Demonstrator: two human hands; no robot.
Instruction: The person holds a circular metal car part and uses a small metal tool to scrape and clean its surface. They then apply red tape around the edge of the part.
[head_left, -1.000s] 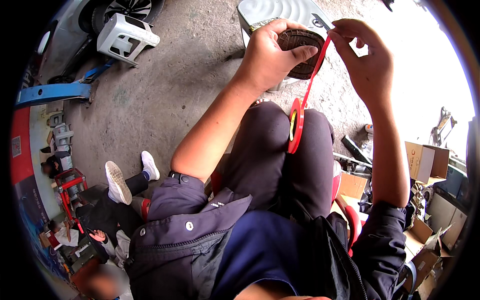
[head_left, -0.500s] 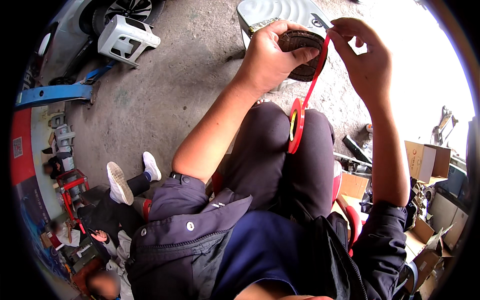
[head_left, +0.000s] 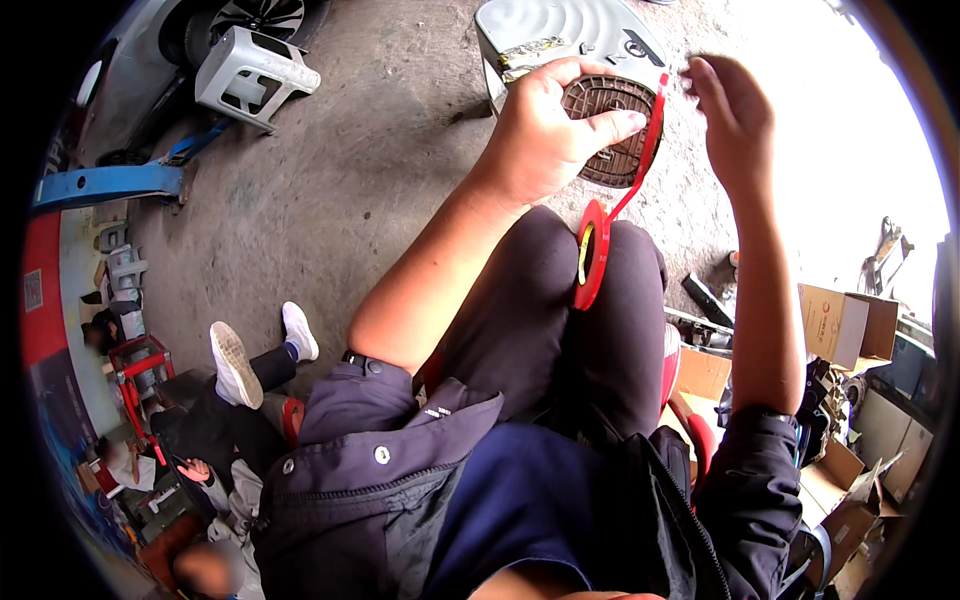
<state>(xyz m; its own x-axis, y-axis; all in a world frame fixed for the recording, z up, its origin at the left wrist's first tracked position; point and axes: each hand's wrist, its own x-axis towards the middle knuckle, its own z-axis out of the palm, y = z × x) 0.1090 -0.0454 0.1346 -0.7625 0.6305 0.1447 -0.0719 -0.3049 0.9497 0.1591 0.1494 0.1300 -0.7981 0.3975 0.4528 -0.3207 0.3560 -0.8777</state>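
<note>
My left hand (head_left: 545, 130) grips a round, dark brown disc (head_left: 605, 150) with a grid-like pattern, its thumb lying across the face. A strip of red tape (head_left: 655, 125) runs along the disc's right edge, its upper end standing slightly above the rim. From the lower rim the strip leads down to a red tape roll (head_left: 597, 255) with a yellow inner ring, between my knees. Just right of the strip's upper end is my right hand (head_left: 738, 115), apart from it, fingers bent and loosely open. Its fingertips are slightly blurred; nothing shows in them.
A grey plastic stool (head_left: 560, 25) stands ahead, with small scraps on top. Another stool (head_left: 255, 78) stands left, near a car wheel and a blue metal arm (head_left: 110, 188). Cardboard boxes (head_left: 835, 325) and parts crowd the right. A seated person (head_left: 215, 440) is at lower left.
My right hand has let go of the tape's upper end and moved slightly right. The disc has moved down a little and turned its patterned face more toward me.
</note>
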